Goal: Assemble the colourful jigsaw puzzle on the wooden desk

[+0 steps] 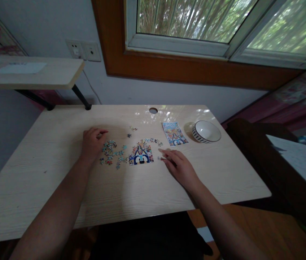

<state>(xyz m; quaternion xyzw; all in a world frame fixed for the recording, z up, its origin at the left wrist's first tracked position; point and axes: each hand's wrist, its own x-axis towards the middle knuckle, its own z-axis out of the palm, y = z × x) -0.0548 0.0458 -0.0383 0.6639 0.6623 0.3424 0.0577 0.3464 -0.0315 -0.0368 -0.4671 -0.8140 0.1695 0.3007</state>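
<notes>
— What else is on my table [223,180]?
— A white bowl [206,131] near my picture card [174,133]. A small shelf [31,72] stands left, and a window [209,25] is above.

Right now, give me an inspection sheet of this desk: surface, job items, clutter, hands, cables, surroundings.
Surface: pale wood-grain desk, round cable hole at its back edge.
Job's things: part-assembled colourful jigsaw section; loose colourful jigsaw pieces to its left; printed reference picture card.
Clutter: white striped ceramic bowl, contents not visible.
Hands: left hand with fingers by the loose pieces; right hand flat, fingertips at a single small piece.
Cables: thin white wire down the wall.
Surroundings: raised wooden side shelf, wall sockets, wood-framed window.
</notes>
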